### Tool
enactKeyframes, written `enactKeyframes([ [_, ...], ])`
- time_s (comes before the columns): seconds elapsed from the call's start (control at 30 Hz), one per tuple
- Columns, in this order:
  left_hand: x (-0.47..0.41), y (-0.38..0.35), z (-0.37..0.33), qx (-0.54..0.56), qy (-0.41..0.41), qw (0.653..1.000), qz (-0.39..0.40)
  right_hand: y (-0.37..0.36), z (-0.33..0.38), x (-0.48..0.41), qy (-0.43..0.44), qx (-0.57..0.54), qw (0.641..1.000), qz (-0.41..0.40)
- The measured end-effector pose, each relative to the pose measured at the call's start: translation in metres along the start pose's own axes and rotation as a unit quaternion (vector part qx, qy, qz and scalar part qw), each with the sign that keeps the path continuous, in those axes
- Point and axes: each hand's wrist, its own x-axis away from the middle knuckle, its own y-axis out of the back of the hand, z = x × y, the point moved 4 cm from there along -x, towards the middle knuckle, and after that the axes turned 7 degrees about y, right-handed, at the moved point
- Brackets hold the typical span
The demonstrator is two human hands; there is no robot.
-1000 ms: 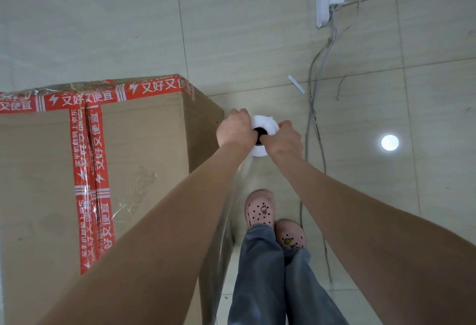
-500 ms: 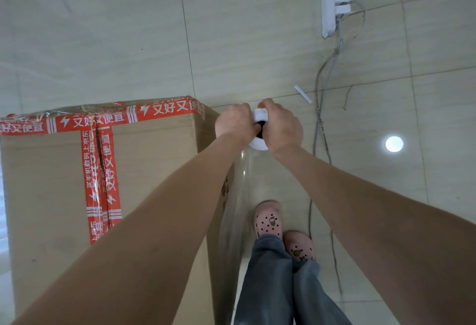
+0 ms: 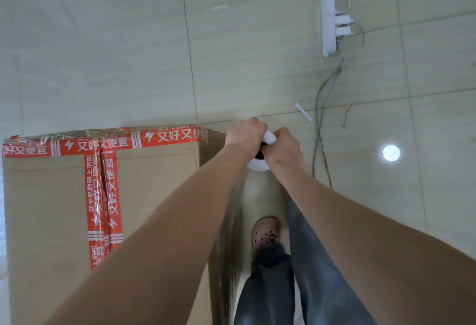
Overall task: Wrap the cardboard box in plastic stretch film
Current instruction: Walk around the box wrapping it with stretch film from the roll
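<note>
Floor (image 3: 128, 54): large pale glossy tiles, greyish-beige, thin dark grout lines. White power strip (image 3: 329, 22) lies on it at the far right, with two white plugs (image 3: 342, 24) in its right side. Grey cables (image 3: 322, 98) trail from it toward the near side, crossing a grout line. Short white strip (image 3: 303, 111), maybe tape or plastic, just beside the cables. Round bright light reflection (image 3: 391, 153) on a tile further right.

Single head-worn wide-angle view, looking steeply down from standing height. Forearms enter from bottom edge. Left hand (image 3: 244, 137) and right hand (image 3: 286, 150) grip film roll (image 3: 258, 166) near frame centre, close to lens. Cardboard box (image 3: 51, 209) top fills lower left. Tiled floor (image 3: 128, 41) lies farther below.
</note>
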Motion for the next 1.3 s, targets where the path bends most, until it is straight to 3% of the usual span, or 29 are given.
enactKeyframes([
  [0.13,-0.009,0.015,0.022,0.024,0.068,0.997,-0.005,0.008,0.041,-0.014,0.117,0.144,0.983,-0.007],
  [0.37,-0.025,0.036,0.057,0.029,0.158,0.987,0.02,0.007,0.096,-0.029,0.256,0.229,0.937,0.068],
  [0.47,-0.03,0.039,0.071,0.009,0.181,0.983,0.04,-0.001,0.099,-0.031,0.22,0.191,0.955,0.06],
  [0.6,-0.033,0.042,0.082,-0.001,0.188,0.98,0.056,-0.015,0.074,-0.035,0.042,0.096,0.989,0.104],
  [0.67,-0.038,0.041,0.08,0.016,0.159,0.986,0.053,-0.021,0.072,-0.038,0.019,0.043,0.991,0.123],
  [0.77,-0.047,0.042,0.075,0.056,0.127,0.988,0.062,-0.021,0.079,-0.045,0.045,0.042,0.991,0.116],
  [0.87,-0.05,0.046,0.077,0.075,0.137,0.986,0.063,-0.014,0.093,-0.052,0.112,0.115,0.982,0.096],
  [1.07,-0.044,0.06,0.111,0.153,0.228,0.961,0.037,-0.014,0.143,-0.06,0.225,0.233,0.942,0.086],
  [1.3,-0.034,0.053,0.148,0.232,0.325,0.916,0.029,-0.033,0.182,-0.059,0.299,0.264,0.913,0.082],
])
